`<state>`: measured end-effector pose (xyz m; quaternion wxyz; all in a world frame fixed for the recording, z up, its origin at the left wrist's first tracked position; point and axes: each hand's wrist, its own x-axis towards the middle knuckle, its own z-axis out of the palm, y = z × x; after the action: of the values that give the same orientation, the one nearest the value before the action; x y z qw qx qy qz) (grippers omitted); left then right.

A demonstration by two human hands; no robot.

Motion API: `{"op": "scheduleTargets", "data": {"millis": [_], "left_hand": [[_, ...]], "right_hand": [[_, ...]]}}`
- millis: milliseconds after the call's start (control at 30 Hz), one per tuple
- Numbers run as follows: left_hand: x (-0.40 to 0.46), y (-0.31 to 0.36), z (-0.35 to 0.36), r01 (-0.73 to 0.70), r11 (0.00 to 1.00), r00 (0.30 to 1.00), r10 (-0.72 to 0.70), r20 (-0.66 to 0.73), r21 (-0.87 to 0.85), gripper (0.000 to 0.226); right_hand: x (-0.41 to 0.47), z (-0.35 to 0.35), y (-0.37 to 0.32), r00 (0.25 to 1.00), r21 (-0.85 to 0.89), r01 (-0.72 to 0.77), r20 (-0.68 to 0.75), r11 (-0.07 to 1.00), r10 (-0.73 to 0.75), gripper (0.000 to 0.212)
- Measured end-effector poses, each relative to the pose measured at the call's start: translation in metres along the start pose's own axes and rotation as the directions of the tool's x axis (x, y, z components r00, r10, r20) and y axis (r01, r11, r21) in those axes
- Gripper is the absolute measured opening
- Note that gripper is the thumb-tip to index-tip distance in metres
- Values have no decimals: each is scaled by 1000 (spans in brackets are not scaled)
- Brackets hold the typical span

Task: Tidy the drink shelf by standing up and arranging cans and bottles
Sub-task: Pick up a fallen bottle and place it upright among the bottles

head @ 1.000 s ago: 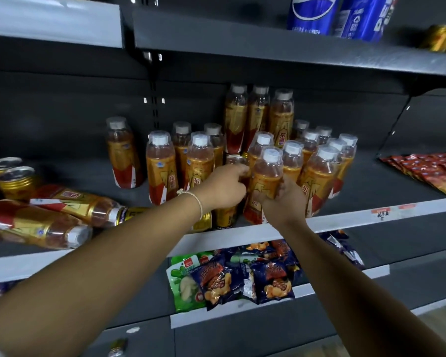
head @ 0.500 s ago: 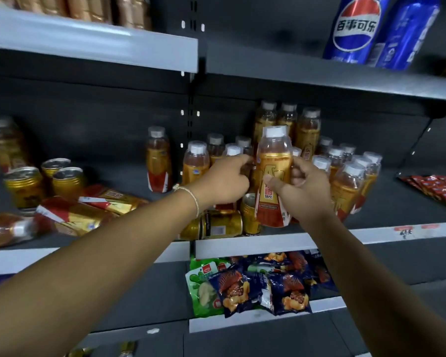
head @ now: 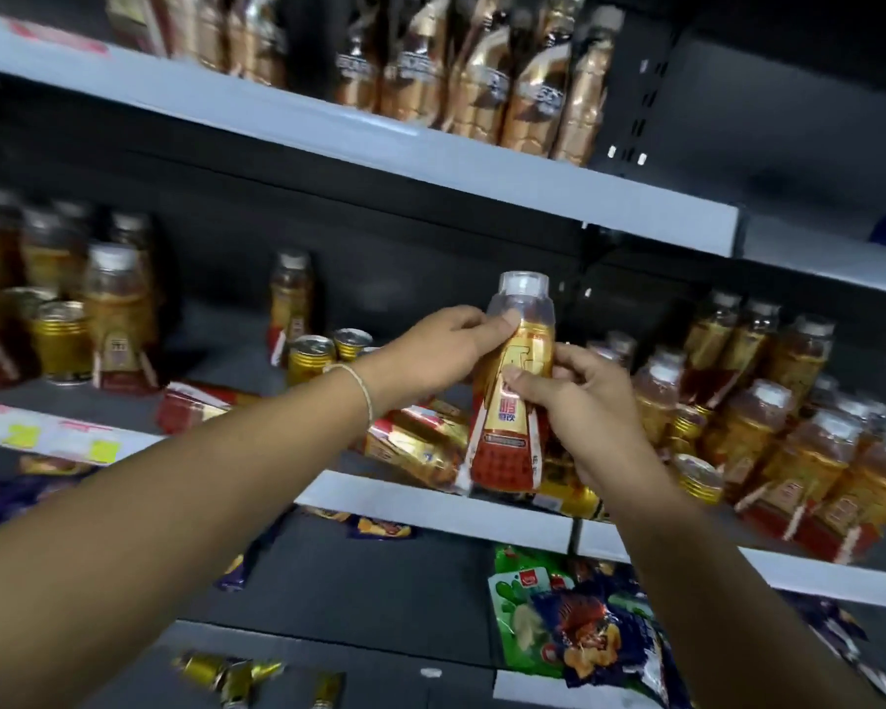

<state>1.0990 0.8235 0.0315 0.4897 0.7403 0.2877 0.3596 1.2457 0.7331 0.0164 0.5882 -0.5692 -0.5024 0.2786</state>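
A gold-and-red drink bottle with a clear cap is held upright in front of the middle shelf. My left hand grips its neck and shoulder from the left. My right hand pinches its label from the right. Behind and below it, fallen bottles lie on their sides on the shelf. A cluster of upright bottles stands to the right. Gold cans stand behind my left wrist, and more gold cans stand at the left.
The upper shelf carries a row of tall gold bottles. Snack bags lie on the lower shelf at the right. Small gold packets lie at the bottom. Upright bottles stand at the far left of the middle shelf.
Both hands now hold the bottle, lifted higher and carried left along the shelf. The view has swung left and up, bringing the upper shelf's bottles into sight.
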Motion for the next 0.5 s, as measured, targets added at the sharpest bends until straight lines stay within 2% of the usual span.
{"op": "scheduleTargets", "data": {"millis": [233, 367, 500], "left_hand": [[-54, -20, -108, 51, 995, 993, -41, -110, 91, 48], [-75, -28, -154, 110, 990, 980, -93, -175, 87, 64], [-86, -39, -192, 130, 989, 964, -108, -245, 76, 47]], "right_hand": [[-4, 116, -8, 991, 35, -13, 131, 999, 8, 28], [0, 169, -13, 977, 52, -46, 210, 998, 34, 25], [10, 210, -18, 953, 55, -66, 299, 996, 47, 24]]}}
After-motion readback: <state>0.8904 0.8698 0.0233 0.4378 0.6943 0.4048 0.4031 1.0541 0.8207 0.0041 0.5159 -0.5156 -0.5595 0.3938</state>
